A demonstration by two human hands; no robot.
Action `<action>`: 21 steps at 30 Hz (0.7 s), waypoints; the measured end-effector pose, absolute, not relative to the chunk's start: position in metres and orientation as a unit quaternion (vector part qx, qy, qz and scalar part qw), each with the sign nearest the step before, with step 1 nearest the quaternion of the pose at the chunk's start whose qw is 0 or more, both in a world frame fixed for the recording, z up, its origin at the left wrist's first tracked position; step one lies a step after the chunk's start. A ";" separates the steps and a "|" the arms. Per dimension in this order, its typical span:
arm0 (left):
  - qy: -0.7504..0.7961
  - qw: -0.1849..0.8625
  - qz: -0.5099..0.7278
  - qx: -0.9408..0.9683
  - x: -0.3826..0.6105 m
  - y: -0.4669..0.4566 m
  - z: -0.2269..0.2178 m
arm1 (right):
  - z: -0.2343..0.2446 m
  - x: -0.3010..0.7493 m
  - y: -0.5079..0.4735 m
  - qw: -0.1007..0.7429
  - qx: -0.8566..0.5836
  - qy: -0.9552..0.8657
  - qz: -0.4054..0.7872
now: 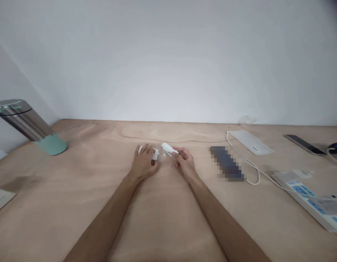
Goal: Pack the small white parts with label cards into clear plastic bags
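Plywood desk point(75, 174) by white wall point(168, 62); L hand point(144, 162) & R hand point(186, 164), fingers grasping white pieces point(168, 148); power strip point(307, 198) at right.

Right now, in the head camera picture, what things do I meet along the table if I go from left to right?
steel bin with mint-green base → left hand on a white piece → right hand on a second white piece → blurred dark object → white flat panel → dark phone → black mouse

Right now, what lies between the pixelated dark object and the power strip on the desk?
A white cable runs between the pixelated dark object and the power strip, as the head view shows.
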State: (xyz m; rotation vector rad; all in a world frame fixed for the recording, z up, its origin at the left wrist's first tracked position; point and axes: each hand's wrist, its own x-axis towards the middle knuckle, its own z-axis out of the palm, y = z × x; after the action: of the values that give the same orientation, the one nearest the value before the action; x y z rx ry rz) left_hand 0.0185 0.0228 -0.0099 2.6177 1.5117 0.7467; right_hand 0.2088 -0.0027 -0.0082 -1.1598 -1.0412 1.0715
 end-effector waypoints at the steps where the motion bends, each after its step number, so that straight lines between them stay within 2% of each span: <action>1: 0.479 0.025 0.241 0.844 0.020 0.021 -0.009 | -0.008 0.209 -0.003 0.587 -0.491 -0.446 0.464; 5: 0.490 0.069 0.239 0.835 0.024 0.016 -0.003 | -0.007 0.209 -0.003 0.580 -0.480 -0.444 0.487; 11: 0.510 0.068 0.253 0.819 0.025 0.016 -0.003 | -0.007 0.208 -0.003 0.551 -0.491 -0.451 0.503; 21: 0.542 0.071 0.308 0.779 0.022 0.017 -0.003 | -0.007 0.205 -0.006 0.512 -0.565 -0.501 0.410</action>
State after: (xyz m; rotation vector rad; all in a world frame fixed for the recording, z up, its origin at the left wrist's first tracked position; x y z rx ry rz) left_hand 0.0217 0.0171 -0.0029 2.3413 1.6294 0.9264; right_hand 0.2047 -0.0059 -0.0072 -1.3591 -1.2050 0.9864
